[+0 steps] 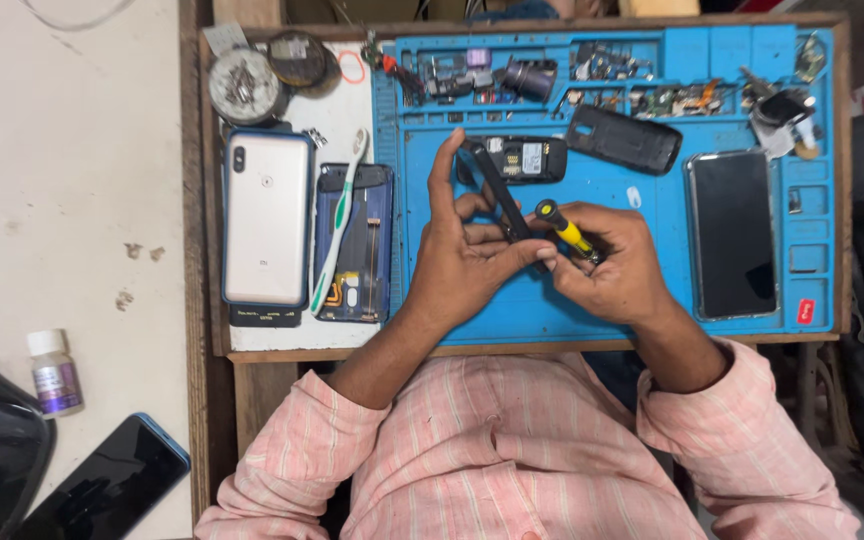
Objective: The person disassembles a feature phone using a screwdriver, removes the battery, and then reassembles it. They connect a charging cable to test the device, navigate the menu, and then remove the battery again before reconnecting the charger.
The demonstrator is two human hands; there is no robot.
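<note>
Yellow screwdriver in right hand; left hand holds, prob., black frame.

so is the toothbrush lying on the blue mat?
No, the toothbrush lies across the opened phone left of the blue mat.

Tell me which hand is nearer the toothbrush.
Left. The left hand sits just right of the toothbrush, gripping a black phone frame; the right hand, with a yellow screwdriver, lies farther right.

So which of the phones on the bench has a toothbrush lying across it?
The opened dark-blue phone, left of the blue mat; the white-and-green toothbrush rests along it. The white phone beside it has nothing on it.
</note>
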